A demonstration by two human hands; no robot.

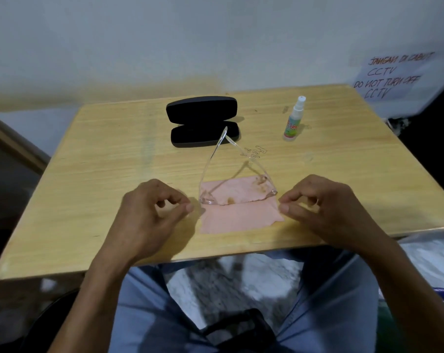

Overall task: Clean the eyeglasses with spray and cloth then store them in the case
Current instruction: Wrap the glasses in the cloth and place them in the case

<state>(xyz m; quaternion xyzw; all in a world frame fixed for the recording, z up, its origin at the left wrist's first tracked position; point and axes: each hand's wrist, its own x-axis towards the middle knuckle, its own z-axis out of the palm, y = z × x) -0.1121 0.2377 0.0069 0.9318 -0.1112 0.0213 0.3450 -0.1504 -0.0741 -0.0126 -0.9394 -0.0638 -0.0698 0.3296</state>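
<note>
The left hand [152,212] rests on the bench [88,174] with its fingers curled in a loose pinch. It holds nothing, but its fingertips are just beside the left corner of the eyeglasses [237,192].

The clear eyeglasses sit on the pink cloth [238,217] in the middle of the bench, near the front edge. Their arms are open and cross each other, pointing away toward the black case [203,122]. The case lies open behind them, with nothing inside that can be seen.

The spray bottle [295,121] stands upright, farther back and to the right, well apart from both hands.

The right hand [325,210] is curled the same way, holding nothing, just beside the right corner of the glasses.

It looks like cleaning has not started. Next, one hand likely needs to lift the glasses while the other reaches back for the spray.
</note>
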